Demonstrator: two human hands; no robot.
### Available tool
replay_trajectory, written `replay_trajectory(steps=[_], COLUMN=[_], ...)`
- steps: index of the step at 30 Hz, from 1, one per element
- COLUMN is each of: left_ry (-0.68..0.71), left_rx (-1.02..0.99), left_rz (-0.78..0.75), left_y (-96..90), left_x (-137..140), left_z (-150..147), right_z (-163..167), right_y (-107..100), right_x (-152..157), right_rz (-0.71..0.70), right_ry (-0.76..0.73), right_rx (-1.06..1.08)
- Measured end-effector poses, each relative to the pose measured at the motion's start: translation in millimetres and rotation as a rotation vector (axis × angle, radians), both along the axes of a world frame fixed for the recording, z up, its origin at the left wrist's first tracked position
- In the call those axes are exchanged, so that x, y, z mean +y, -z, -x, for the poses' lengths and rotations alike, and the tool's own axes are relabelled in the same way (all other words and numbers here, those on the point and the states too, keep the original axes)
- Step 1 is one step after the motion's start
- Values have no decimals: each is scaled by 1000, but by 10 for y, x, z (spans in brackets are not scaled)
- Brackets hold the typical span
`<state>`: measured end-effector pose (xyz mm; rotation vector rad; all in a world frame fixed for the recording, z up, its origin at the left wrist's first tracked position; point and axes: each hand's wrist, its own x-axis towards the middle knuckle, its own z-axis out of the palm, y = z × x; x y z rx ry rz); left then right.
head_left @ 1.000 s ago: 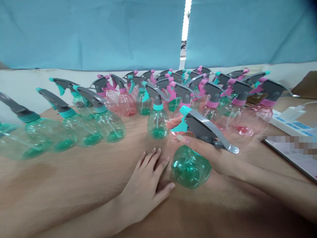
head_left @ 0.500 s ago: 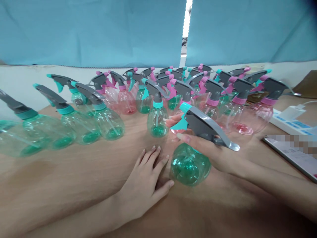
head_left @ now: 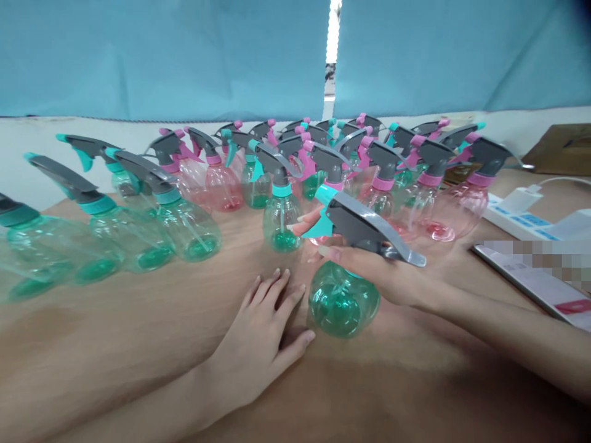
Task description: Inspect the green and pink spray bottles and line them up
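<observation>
A clear green spray bottle (head_left: 344, 304) with a grey and turquoise trigger head is in my right hand (head_left: 385, 271), at the front of the group. The thumb wraps round its neck below the head, and the other fingers reach past the far side near the trigger. The bottle leans slightly. Just left of it my left hand (head_left: 268, 326) lies flat on the wooden table (head_left: 175, 326), fingers spread, holding nothing. Behind both hands stands another green spray bottle (head_left: 283, 221), upright with a turquoise collar.
Several green spray bottles (head_left: 189, 231) stand in a row at left. Pink spray bottles (head_left: 455, 212) and more green ones crowd the back. At right are a white power strip (head_left: 526, 215), a phone (head_left: 517, 277) and a brown box (head_left: 561, 151). A blue curtain (head_left: 184, 55) hangs behind.
The whole view has shifted, so everything sits a little further left. My right hand keeps hold of the green spray bottle, and my left hand stays flat on the table.
</observation>
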<state>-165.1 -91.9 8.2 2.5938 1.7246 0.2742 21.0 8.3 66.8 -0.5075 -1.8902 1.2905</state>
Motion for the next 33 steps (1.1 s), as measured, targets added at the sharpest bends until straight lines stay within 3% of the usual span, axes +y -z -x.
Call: replay_trajectory(steps=[8, 22, 33], left_ry=[7, 41, 8], left_rx=[17, 34, 9], left_rz=[-2, -99, -16], left_y=[2, 47, -6], left_x=[1, 27, 11], left_z=[11, 43, 4], right_z=[-30, -68, -69], right_y=[-79, -70, 11], right_x=[-4, 34, -10], right_rz=[0, -86, 8], right_ry=[-108, -47, 27], right_rx=[14, -24, -31])
